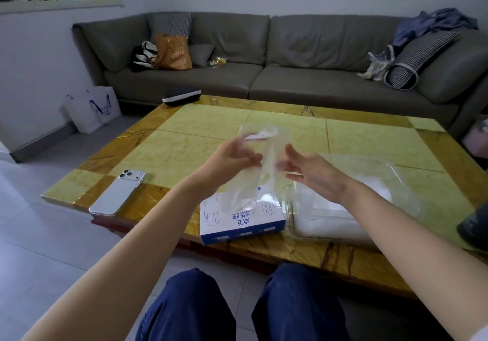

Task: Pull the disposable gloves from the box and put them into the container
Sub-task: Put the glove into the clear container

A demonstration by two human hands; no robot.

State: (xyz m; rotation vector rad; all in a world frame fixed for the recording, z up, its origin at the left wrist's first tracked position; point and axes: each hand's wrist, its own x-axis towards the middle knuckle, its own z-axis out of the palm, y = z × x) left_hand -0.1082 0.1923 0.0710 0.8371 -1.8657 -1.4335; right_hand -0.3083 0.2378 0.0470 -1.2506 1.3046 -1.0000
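Yellow marble coffee table [211, 119], grey sofa [303, 82] behind. Clear disposable glove [253, 174] hung near-upright between fingers (blurred), lower end over glove box [241, 220]; left hand [233, 157] pinched it, right hand [313, 173] fingers spread, tips touching. Plastic container [369, 182] lay below right fingers.

above the counter [200, 127], a clear disposable glove [257, 174] hanging down toward the blue-and-white box [237, 224], upper part pinched in the left hand [232, 157]. right hand [314, 173] just beside the glove, fingers spread and relaxed; contact too blurred to tell. just right of the box, a clear container [369, 208] with whitish material inside. left of the box, a white phone [118, 193] lying face down near the counter edge. at the far edge, a dark case [182, 96]. behind, a grey sofa [290, 50] with bags and cushions. below, knees in blue trousers [190, 309].
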